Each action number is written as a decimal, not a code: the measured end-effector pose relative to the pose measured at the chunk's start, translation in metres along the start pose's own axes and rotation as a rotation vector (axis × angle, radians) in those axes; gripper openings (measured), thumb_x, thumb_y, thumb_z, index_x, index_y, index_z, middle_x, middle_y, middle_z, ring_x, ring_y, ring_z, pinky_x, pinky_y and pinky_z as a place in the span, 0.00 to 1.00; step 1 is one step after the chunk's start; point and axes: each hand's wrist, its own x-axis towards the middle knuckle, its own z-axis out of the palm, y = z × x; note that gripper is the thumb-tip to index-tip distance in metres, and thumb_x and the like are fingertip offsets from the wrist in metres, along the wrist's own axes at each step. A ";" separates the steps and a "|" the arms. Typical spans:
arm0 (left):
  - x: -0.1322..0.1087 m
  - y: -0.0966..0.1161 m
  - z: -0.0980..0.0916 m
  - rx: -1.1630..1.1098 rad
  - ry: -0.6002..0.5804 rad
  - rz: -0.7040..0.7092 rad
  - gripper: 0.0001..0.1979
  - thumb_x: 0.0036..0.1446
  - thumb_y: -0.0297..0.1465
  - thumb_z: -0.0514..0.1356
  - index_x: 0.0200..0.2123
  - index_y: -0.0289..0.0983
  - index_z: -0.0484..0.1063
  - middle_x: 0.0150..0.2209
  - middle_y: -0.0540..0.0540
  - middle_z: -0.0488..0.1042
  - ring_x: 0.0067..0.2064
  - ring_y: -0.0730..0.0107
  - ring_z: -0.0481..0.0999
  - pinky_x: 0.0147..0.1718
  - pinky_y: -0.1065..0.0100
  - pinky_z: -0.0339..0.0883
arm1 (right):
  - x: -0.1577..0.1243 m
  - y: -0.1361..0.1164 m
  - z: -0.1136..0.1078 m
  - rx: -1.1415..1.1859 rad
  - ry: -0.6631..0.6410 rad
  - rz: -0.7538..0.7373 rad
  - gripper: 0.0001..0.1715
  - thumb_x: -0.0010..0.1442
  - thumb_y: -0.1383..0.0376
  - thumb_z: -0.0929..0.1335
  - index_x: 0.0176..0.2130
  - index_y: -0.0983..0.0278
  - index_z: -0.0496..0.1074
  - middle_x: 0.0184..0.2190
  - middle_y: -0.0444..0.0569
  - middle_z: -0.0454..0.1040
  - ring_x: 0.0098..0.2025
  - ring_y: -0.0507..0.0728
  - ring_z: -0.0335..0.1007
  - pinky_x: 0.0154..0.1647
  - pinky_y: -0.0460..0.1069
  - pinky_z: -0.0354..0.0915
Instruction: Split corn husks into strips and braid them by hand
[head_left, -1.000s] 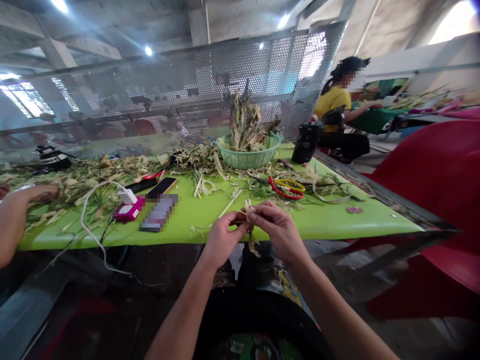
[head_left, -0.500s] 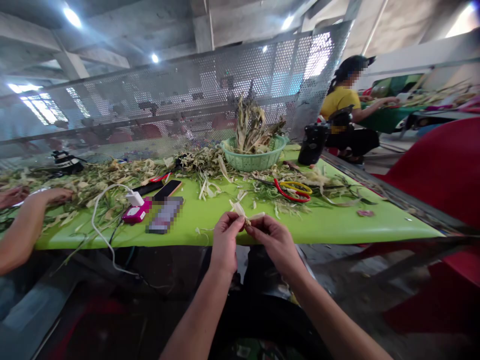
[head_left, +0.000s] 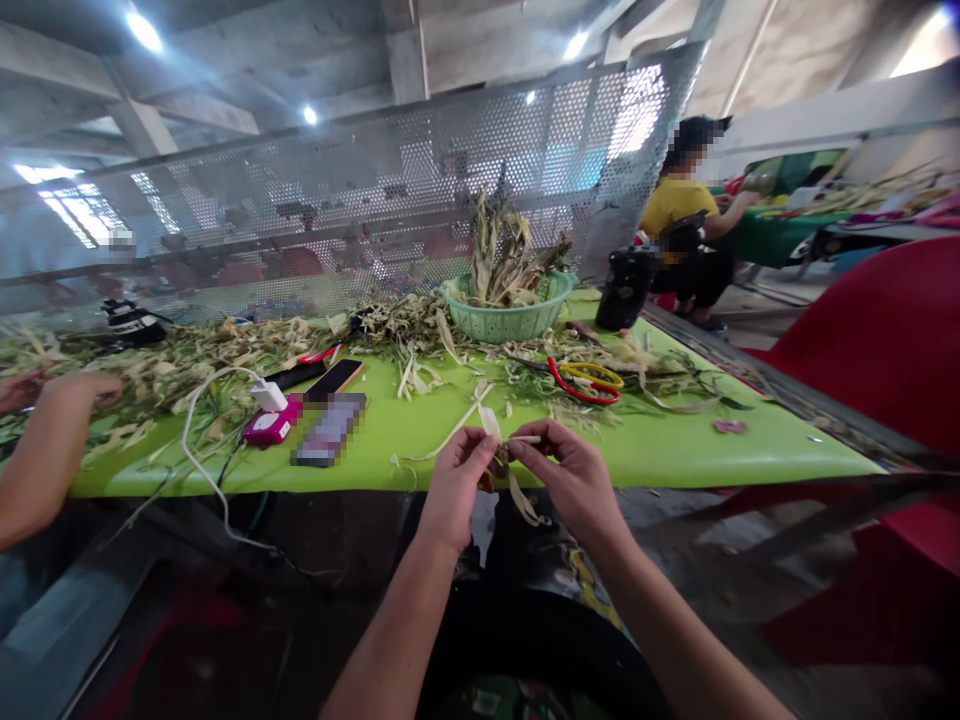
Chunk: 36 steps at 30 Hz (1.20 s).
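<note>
Pale dried husk strips (head_left: 490,424) are gathered in a small bundle between my two hands, over the front edge of the green table (head_left: 675,450). My left hand (head_left: 463,478) pinches the bundle from the left, thumb and fingers pressed together. On the other side, the fingertips of my right hand (head_left: 564,474) are closed on a thin pale piece (head_left: 525,439) of it. One curled strip (head_left: 525,503) hangs down between the hands, and a long thin strip (head_left: 457,432) lies up and left across the table. The bundle's knotted middle is too small to make out.
Scissors with red and yellow handles (head_left: 589,382), a green basket of dried husks (head_left: 510,318) and a black bottle (head_left: 625,290) stand or lie beyond. Left are phones (head_left: 330,430), a pink charger (head_left: 271,424), husk piles (head_left: 202,370) and another person's arm (head_left: 52,450).
My right hand has moved slightly right, away from my left. A curled strip now hangs below the bundle and a long strip shows at the left. The other person's hand at left has shifted left.
</note>
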 end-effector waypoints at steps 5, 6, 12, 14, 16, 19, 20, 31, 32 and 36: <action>-0.001 -0.001 -0.001 -0.070 -0.063 -0.037 0.14 0.54 0.40 0.63 0.36 0.34 0.71 0.29 0.51 0.70 0.27 0.81 0.65 0.26 0.76 0.58 | 0.000 0.003 -0.001 0.114 0.002 0.075 0.16 0.52 0.54 0.73 0.32 0.64 0.73 0.28 0.47 0.74 0.30 0.54 0.67 0.32 0.48 0.62; -0.001 -0.001 -0.001 -0.077 -0.067 -0.039 0.14 0.54 0.40 0.63 0.37 0.34 0.72 0.30 0.51 0.71 0.27 0.81 0.65 0.26 0.76 0.58 | 0.000 0.004 -0.001 0.123 -0.002 0.081 0.15 0.52 0.54 0.73 0.32 0.64 0.73 0.28 0.46 0.73 0.30 0.54 0.67 0.32 0.48 0.62; 0.000 0.000 0.000 -0.071 -0.049 -0.023 0.13 0.50 0.35 0.67 0.37 0.36 0.72 0.34 0.48 0.76 0.34 0.76 0.72 0.33 0.75 0.62 | 0.000 0.009 -0.002 0.066 -0.025 0.022 0.16 0.54 0.56 0.72 0.39 0.62 0.73 0.34 0.48 0.74 0.34 0.55 0.68 0.36 0.49 0.64; 0.000 -0.001 0.000 -0.032 -0.027 -0.009 0.13 0.50 0.35 0.67 0.37 0.36 0.71 0.34 0.48 0.76 0.35 0.74 0.73 0.36 0.73 0.64 | 0.001 0.007 -0.004 -0.007 -0.004 -0.051 0.18 0.54 0.57 0.73 0.43 0.60 0.73 0.39 0.49 0.74 0.37 0.56 0.68 0.39 0.50 0.64; 0.001 -0.001 -0.001 0.048 -0.019 0.016 0.14 0.50 0.36 0.66 0.38 0.36 0.71 0.34 0.47 0.76 0.36 0.72 0.74 0.37 0.72 0.64 | 0.002 0.004 -0.006 -0.077 0.006 -0.130 0.17 0.54 0.57 0.73 0.43 0.59 0.74 0.40 0.49 0.73 0.37 0.56 0.67 0.39 0.51 0.64; 0.000 -0.001 -0.002 0.181 -0.042 0.066 0.13 0.51 0.36 0.65 0.37 0.36 0.71 0.33 0.48 0.75 0.35 0.73 0.72 0.37 0.71 0.64 | 0.004 -0.003 -0.008 -0.113 -0.014 -0.211 0.09 0.54 0.58 0.73 0.35 0.60 0.74 0.36 0.48 0.71 0.36 0.56 0.66 0.38 0.50 0.63; 0.000 -0.001 -0.002 0.216 -0.052 0.076 0.12 0.52 0.37 0.65 0.37 0.36 0.71 0.33 0.48 0.75 0.34 0.73 0.72 0.37 0.71 0.63 | 0.005 -0.004 -0.008 -0.113 -0.022 -0.219 0.08 0.54 0.59 0.73 0.33 0.60 0.74 0.34 0.47 0.70 0.36 0.56 0.65 0.37 0.50 0.63; -0.006 0.008 -0.005 0.419 -0.139 0.167 0.07 0.56 0.35 0.60 0.37 0.38 0.72 0.33 0.49 0.75 0.34 0.71 0.70 0.35 0.71 0.62 | 0.006 0.005 -0.004 0.081 -0.051 -0.004 0.11 0.52 0.59 0.74 0.34 0.62 0.73 0.29 0.44 0.71 0.31 0.53 0.64 0.33 0.48 0.61; -0.006 0.009 -0.006 0.426 -0.153 0.168 0.07 0.56 0.35 0.60 0.36 0.38 0.72 0.33 0.49 0.75 0.34 0.71 0.70 0.36 0.71 0.62 | 0.007 0.004 -0.005 0.103 -0.077 0.022 0.14 0.51 0.58 0.74 0.36 0.62 0.73 0.30 0.45 0.72 0.31 0.53 0.65 0.33 0.48 0.62; -0.004 0.008 -0.009 0.407 -0.173 0.137 0.10 0.54 0.36 0.62 0.37 0.37 0.71 0.33 0.48 0.74 0.34 0.71 0.71 0.36 0.70 0.63 | 0.012 -0.002 -0.009 0.172 -0.200 0.125 0.20 0.48 0.56 0.75 0.39 0.63 0.74 0.32 0.46 0.74 0.33 0.55 0.68 0.35 0.49 0.65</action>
